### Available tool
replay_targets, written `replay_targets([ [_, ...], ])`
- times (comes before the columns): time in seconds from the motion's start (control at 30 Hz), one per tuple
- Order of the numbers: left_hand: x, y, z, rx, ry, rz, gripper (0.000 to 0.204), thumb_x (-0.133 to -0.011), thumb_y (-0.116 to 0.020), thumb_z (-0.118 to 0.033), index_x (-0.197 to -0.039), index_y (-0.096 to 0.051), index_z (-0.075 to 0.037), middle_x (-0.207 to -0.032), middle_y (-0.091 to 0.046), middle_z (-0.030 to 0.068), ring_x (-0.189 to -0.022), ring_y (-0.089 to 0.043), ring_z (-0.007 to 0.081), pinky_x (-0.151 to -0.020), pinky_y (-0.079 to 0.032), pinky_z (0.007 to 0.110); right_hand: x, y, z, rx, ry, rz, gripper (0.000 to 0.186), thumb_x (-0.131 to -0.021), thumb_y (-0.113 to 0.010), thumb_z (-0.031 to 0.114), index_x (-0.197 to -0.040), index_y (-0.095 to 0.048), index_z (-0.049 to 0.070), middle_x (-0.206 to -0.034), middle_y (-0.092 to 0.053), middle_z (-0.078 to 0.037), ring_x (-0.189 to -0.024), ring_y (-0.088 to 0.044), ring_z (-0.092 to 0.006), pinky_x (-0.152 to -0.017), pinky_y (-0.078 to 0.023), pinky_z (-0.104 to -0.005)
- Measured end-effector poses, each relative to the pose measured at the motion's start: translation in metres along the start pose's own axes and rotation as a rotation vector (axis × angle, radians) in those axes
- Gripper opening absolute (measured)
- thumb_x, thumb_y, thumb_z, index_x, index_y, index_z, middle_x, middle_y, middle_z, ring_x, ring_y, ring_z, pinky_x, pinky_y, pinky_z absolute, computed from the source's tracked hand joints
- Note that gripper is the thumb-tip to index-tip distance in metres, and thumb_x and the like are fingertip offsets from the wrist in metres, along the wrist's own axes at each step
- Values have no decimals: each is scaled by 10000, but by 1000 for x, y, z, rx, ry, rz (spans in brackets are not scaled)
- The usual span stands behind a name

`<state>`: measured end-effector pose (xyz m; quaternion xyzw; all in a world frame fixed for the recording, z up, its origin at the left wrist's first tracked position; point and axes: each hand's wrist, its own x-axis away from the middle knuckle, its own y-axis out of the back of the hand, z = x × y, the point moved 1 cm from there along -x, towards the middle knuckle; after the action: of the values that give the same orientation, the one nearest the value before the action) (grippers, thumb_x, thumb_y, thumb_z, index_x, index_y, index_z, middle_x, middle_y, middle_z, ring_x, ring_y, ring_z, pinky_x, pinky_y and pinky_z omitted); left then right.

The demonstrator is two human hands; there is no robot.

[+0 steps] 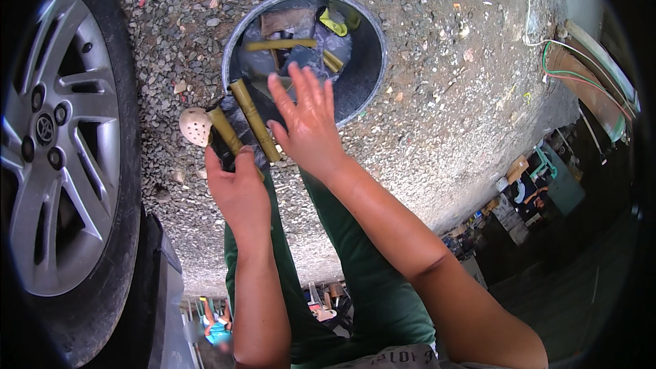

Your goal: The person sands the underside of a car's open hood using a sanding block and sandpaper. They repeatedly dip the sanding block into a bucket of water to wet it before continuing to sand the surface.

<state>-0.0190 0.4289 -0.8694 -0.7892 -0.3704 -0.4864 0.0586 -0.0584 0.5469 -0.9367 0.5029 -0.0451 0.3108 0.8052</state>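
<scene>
My left hand (238, 191) grips a thin olive-yellow rod (225, 131) that ends in a cream perforated disc (195, 126). A second olive-yellow rod (254, 120) lies beside it, slanting toward my right hand. My right hand (307, 119) is spread open with fingers apart, just past that rod and over the rim of a round grey bucket (372, 55). Inside the bucket lie another yellow rod (280, 44), a yellow-green piece (333, 22) and dark crumpled plastic.
A car wheel with a silver alloy rim (58, 143) and black tyre fills the left side. Gravel ground (444, 116) surrounds the bucket. Green and white cables (574, 61) run at the right. My green trousers (369, 287) show below.
</scene>
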Motion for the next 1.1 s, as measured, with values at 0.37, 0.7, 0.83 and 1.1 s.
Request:
replay_targets([
  [0.37, -3, 7, -8, 35, 24, -81, 359, -911, -618, -35, -1265, -556, -21, -1012, -658, 32, -859, -598, 107, -773, -464, 260, -26, -4, -64, -170, -32, -170, 245, -856, -598, -36, -1089, -663, 2, -1166, -642, -197, -1111, -610, -385, -976, -496, -446],
  [0.7, -5, 6, -7, 38, 55, -62, 370, -908, -618, -34, -1273, -560, -21, -1036, -657, 36, -877, -600, 109, -779, -470, 264, -98, -53, -71, -183, -540, 220, 249, -896, -689, 207, -1007, -667, -15, -1068, -676, -231, -981, -651, -443, -860, -523, -502],
  [0.83, -5, 6, -8, 58, 76, -47, 372, -911, -614, -38, -1278, -557, -21, -1041, -656, 34, -886, -601, 113, -807, -471, 271, -62, -70, -73, -383, -383, 217, 246, -914, -667, 204, -1088, -685, 32, -1020, -686, -249, -961, -646, -472, -866, -502, -521],
  [1.1, -8, 7, -6, 118, 65, -55, 331, -924, -593, -37, -1252, -560, -26, -948, -626, -8, -749, -529, 50, -654, -414, 217, -30, -29, -76, -989, -678, 254, 316, -1000, -614, 213, -1176, -623, -50, -888, -692, -59, -760, -643, -110, -737, -500, -267],
])
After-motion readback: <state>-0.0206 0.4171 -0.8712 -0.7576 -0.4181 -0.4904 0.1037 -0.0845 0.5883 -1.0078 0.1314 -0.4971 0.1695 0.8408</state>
